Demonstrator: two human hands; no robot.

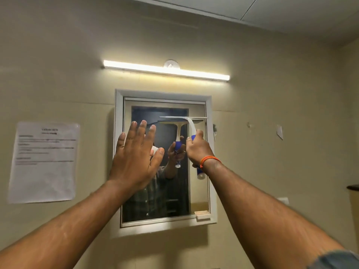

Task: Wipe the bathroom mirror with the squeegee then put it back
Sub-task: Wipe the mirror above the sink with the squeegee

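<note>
A white-framed bathroom mirror (196,191) hangs on the beige wall straight ahead. My right hand (198,150) grips the blue handle of a white squeegee (191,126). Its blade lies level against the glass in the mirror's upper right part. My left hand (136,154) is raised in front of the mirror's left side, palm toward the glass, fingers spread, holding nothing. Whether it touches the glass I cannot tell. The reflection of the hand and squeegee shows in the glass.
A lit tube light (165,70) runs above the mirror. A printed paper sheet (43,162) is stuck to the wall at left. A small tab (203,217) sits at the frame's lower right corner. A dark object (353,187) juts in at the right edge.
</note>
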